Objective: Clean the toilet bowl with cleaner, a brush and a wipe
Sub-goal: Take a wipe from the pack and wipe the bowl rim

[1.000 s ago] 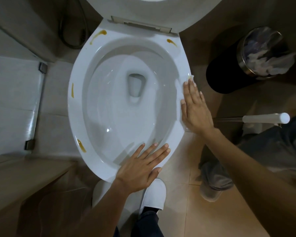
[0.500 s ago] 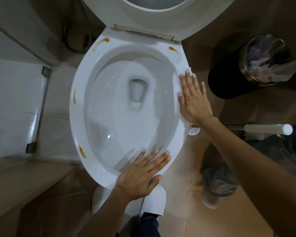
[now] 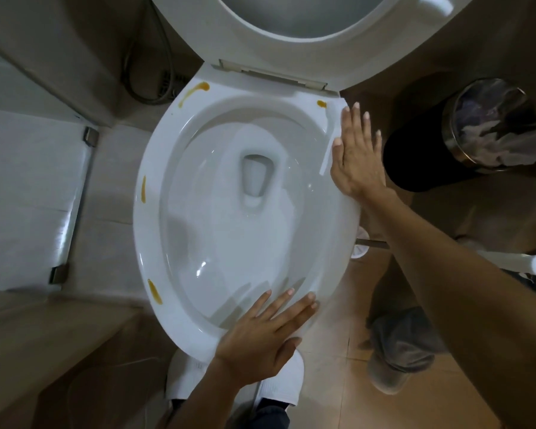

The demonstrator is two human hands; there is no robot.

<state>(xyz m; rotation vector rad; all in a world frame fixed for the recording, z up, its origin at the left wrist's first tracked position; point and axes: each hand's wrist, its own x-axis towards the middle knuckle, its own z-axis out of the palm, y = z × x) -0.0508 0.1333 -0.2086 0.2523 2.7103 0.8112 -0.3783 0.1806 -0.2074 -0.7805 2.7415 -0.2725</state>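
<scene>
The toilet bowl (image 3: 229, 212) fills mid-frame, long axis running from its hinge at 12 o'clock to its front at 6. Left hand (image 3: 260, 339) rests flat, fingers straight, on the front rim; right hand (image 3: 356, 156) presses a white wipe (image 3: 330, 137) flat at 2 o'clock

No readable text, labels, brands, numbers or signs anywhere
</scene>
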